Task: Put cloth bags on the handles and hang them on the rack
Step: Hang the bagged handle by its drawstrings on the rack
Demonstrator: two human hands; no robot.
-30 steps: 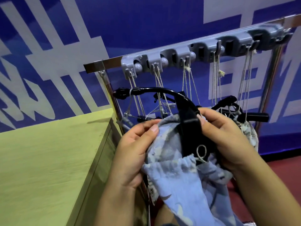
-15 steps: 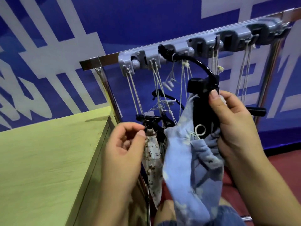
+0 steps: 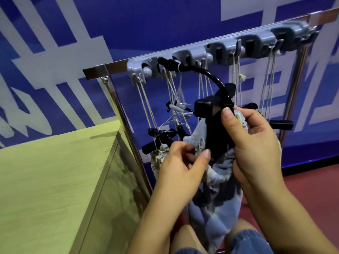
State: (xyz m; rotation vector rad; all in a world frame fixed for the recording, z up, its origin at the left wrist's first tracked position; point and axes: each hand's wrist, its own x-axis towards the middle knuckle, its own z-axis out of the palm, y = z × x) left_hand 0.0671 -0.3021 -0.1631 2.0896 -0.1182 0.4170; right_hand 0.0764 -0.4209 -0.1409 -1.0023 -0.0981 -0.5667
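A black handle (image 3: 215,125) with a curved black cable stands upright in front of the rack. My right hand (image 3: 251,142) grips the handle together with the gathered top of a light blue patterned cloth bag (image 3: 214,204), which hangs down over the handle's lower part. My left hand (image 3: 181,165) pinches the bag's drawstring at its mouth, left of the handle. The grey hook rack (image 3: 220,50) runs along a metal bar above, with several cords hanging from its hooks.
A bagged handle in beige printed cloth (image 3: 157,158) hangs from the rack at the left, and other black handles (image 3: 280,124) dangle on cords. A yellow-green table (image 3: 55,180) stands at the left. Blue wall behind, red floor at the right.
My right hand swung the handle from lying level to upright and raised it toward the rack. My left hand let go of the bag, then came back and pinched the drawstring.
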